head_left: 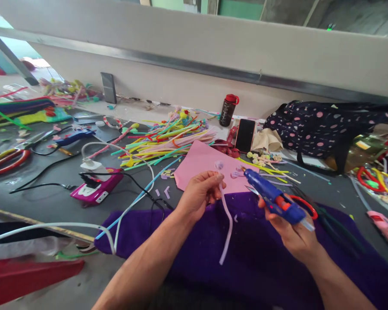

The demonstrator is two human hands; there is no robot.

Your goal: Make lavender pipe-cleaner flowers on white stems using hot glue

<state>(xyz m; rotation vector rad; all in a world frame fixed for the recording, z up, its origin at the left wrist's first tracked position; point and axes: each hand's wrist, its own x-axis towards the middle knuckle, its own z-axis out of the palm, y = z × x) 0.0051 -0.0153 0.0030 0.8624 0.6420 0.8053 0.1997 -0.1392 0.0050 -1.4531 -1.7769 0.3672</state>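
Note:
My left hand (200,193) is closed in a pinch on a pale lilac pipe cleaner (227,219) whose long end hangs down over a purple fuzzy cloth (255,254). Its upper tip carries a small curled lilac bud. My right hand (292,234) grips a blue hot glue gun (273,200) with an orange trigger, its nozzle pointing left toward the pipe cleaner's top, a short gap apart. Behind both hands lies a pink sheet (202,165) with small lilac pieces on it.
A heap of coloured pipe cleaners (168,137) lies beyond the pink sheet. A pink power strip (95,189) with cables sits left. A dark bottle (228,110), a phone (245,134), a dotted bag (323,127) and red-handled scissors (305,204) lie on the right.

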